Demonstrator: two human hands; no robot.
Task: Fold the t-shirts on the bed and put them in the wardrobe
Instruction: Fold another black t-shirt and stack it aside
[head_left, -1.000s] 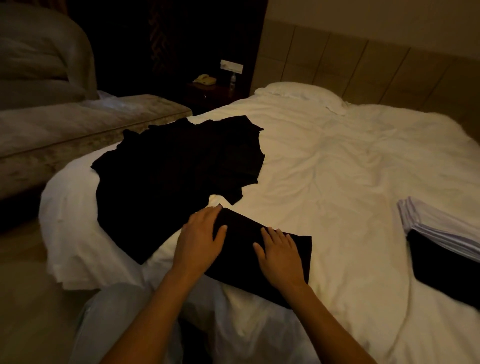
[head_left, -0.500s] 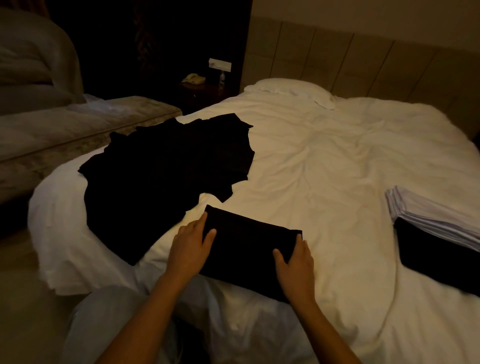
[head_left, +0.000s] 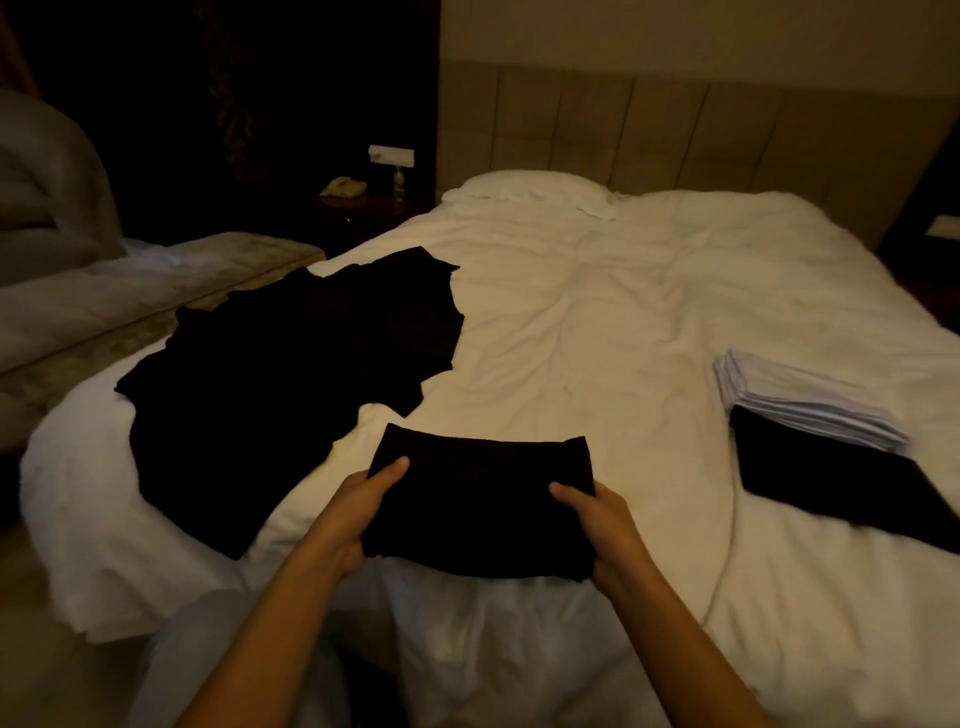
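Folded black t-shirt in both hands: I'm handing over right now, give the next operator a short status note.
Left hand: grip on the left edge of the folded black t-shirt, thumb on top.
Right hand: grip on its right edge, thumb on top.
Unfolded black t-shirts: spread flat on the bed, to the left.
Folded stack: on the bed at the right, white shirts lying on black ones.
Done: this shirt is folded.
Left: set it with the folded stack, fold the spread shirts, carry everything to the wardrobe, which is not in view.
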